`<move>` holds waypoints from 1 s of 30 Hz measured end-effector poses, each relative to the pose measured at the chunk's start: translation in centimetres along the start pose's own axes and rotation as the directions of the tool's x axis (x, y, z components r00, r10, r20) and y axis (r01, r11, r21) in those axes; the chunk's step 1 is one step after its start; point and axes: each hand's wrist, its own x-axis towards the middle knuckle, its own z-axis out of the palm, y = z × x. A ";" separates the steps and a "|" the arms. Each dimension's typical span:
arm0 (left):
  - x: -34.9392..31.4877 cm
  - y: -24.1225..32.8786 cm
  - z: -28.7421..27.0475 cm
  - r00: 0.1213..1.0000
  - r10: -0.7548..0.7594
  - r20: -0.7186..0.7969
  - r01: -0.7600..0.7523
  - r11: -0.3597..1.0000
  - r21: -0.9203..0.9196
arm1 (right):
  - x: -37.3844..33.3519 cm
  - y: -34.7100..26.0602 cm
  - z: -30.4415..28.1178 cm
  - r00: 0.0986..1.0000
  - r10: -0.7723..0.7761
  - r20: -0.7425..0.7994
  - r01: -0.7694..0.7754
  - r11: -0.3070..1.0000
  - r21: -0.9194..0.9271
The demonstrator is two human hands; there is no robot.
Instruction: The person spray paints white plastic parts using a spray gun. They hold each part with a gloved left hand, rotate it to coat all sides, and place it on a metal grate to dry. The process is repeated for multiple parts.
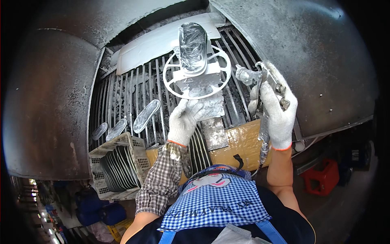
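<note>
My left hand (181, 124), in a white knit glove with a checked sleeve above it, reaches to the near rim of a white spoked wheel (166, 86). Its fingers are apart, and their tips are at or just under the rim; exact contact cannot be told. Over the wheel, on a stand, lies a long rounded shoe sole (192, 48) with a dark, shiny, film-like top and a pale edge. To the right, my right hand (280, 110), also gloved, is wrapped round a paint-crusted spray gun (252, 76), its nozzle pointing left toward the wheel. A hose (264, 151) hangs below it.
Spattered metal bars (140, 87) form the work surface between sheet-metal walls (321, 69). Several soles (146, 116) lie at left, near a plastic crate (143, 156) of dark upright pieces. A taped brown board (243, 140) edges the front. A red stool (321, 177) stands at right.
</note>
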 end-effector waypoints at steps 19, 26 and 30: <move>0.4 3.6 -1.4 0.995 0.096 0.003 -0.096 0.994 0.057 | 2.6 2.6 0.5 0.998 -0.034 0.049 0.033 0.999 0.023; 0.8 4.8 -2.1 0.990 0.138 -0.008 -0.138 0.990 0.039 | 1.9 2.2 0.6 0.998 -0.064 0.001 0.064 0.998 0.027; 0.5 4.8 -0.7 0.980 0.185 -0.077 -0.184 0.983 0.027 | 0.5 1.9 1.2 0.984 -0.004 0.175 0.007 1.000 -0.012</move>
